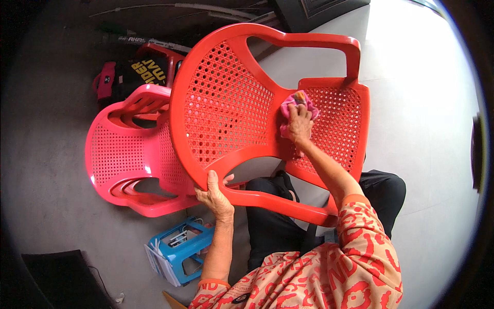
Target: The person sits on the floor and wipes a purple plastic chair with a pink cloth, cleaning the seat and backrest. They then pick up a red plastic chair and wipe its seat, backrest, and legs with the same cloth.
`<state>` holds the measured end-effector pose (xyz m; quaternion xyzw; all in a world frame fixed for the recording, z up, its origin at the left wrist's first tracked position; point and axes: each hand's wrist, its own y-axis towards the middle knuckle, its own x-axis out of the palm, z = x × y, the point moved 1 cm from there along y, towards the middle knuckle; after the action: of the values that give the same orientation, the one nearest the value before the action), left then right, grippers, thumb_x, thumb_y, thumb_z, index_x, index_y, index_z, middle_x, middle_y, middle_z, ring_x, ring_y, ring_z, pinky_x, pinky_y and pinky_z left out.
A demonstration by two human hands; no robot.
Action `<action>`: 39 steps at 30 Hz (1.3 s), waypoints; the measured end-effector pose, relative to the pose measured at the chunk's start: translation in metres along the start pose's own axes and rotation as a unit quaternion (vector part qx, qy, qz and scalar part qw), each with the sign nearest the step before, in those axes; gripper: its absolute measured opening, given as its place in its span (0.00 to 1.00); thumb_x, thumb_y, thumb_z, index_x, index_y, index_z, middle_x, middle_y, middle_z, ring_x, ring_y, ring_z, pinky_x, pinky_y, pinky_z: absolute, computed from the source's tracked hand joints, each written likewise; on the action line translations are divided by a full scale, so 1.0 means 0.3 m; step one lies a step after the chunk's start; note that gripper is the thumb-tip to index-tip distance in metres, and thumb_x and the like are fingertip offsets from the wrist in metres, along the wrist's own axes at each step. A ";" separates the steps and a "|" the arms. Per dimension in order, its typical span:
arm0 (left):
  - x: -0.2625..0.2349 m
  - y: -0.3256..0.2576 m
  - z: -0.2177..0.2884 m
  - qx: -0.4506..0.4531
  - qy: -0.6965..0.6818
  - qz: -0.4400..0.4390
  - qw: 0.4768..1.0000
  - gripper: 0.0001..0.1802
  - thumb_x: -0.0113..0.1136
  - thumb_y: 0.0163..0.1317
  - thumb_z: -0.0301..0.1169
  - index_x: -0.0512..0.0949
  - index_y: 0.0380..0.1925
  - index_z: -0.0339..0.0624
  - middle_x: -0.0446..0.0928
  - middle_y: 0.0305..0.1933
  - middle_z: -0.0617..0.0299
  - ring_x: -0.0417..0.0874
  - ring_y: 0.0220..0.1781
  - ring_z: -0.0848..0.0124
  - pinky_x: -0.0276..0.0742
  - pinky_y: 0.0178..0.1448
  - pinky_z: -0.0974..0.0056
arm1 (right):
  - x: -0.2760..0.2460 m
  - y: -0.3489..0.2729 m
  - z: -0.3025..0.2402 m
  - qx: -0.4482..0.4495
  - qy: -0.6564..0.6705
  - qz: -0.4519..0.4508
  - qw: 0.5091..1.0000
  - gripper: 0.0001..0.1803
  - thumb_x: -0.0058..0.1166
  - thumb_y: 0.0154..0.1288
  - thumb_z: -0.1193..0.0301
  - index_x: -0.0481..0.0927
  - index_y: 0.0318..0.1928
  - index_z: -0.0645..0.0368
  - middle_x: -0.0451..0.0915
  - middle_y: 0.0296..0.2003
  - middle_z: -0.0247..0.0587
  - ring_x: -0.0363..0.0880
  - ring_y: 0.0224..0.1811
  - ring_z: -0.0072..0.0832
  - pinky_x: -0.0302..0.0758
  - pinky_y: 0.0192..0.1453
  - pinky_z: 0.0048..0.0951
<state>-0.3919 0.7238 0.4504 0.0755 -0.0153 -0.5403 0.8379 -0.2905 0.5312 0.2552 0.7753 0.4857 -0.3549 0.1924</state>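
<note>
- Red plastic armchair (235,105) with a lattice-perforated back and seat: steady, flat strokes would probably clean it best, with a folded edge worked into the holes.
- Right hand (300,123) clutches a bunched pink fabric cloth (293,99) against the crease between backrest and seat; following that crease lengthwise seems wise, since dirt likely gathers there.
- Left hand (215,198) grasps the near rim of the backrest, thumb on top; a firm hold there should prevent rocking.
- From the left hand, most of the red armchair extends far and right; the right hand is near its middle, backrest to the left, seat to the right.
</note>
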 end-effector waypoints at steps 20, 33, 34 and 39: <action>-0.056 0.046 -0.113 -0.007 -0.011 0.013 1.000 0.40 0.37 0.68 0.61 0.61 0.62 0.34 0.67 0.61 0.51 0.73 0.59 0.60 0.71 0.61 0.54 | -0.165 -0.343 -0.475 0.054 0.355 -0.094 0.929 0.29 0.46 0.57 0.73 0.64 0.62 0.44 0.63 0.52 0.60 0.64 0.53 0.58 0.61 0.57 0.55; -0.049 0.035 -0.111 -0.153 -0.215 -0.125 0.956 0.46 0.35 0.63 0.69 0.65 0.61 0.36 0.71 0.58 0.53 0.73 0.59 0.59 0.66 0.66 0.54 | -0.336 -0.480 -0.473 -0.340 0.332 -0.129 0.870 0.29 0.55 0.52 0.76 0.67 0.58 0.53 0.67 0.47 0.55 0.67 0.48 0.52 0.67 0.51 0.46; -0.068 0.037 -0.108 -0.172 -0.217 -0.143 0.950 0.46 0.35 0.63 0.69 0.65 0.61 0.36 0.71 0.58 0.52 0.74 0.58 0.58 0.67 0.65 0.54 | -0.347 -0.492 -0.459 -0.353 0.316 -0.152 0.868 0.29 0.55 0.52 0.76 0.67 0.57 0.52 0.67 0.47 0.56 0.68 0.46 0.54 0.69 0.49 0.48; -0.085 0.036 -0.125 -0.219 -0.260 -0.186 0.922 0.50 0.33 0.59 0.73 0.65 0.62 0.38 0.71 0.58 0.49 0.75 0.57 0.52 0.67 0.64 0.47 | -0.402 -0.578 -0.403 -0.420 0.226 -0.167 0.863 0.37 0.66 0.42 0.75 0.67 0.57 0.51 0.68 0.46 0.53 0.69 0.46 0.53 0.73 0.47 0.49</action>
<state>-0.3886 0.7554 0.4164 -0.2518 -0.0992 -0.6772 0.6842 -0.4341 0.6133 0.4335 0.5870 0.7413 0.0406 0.3230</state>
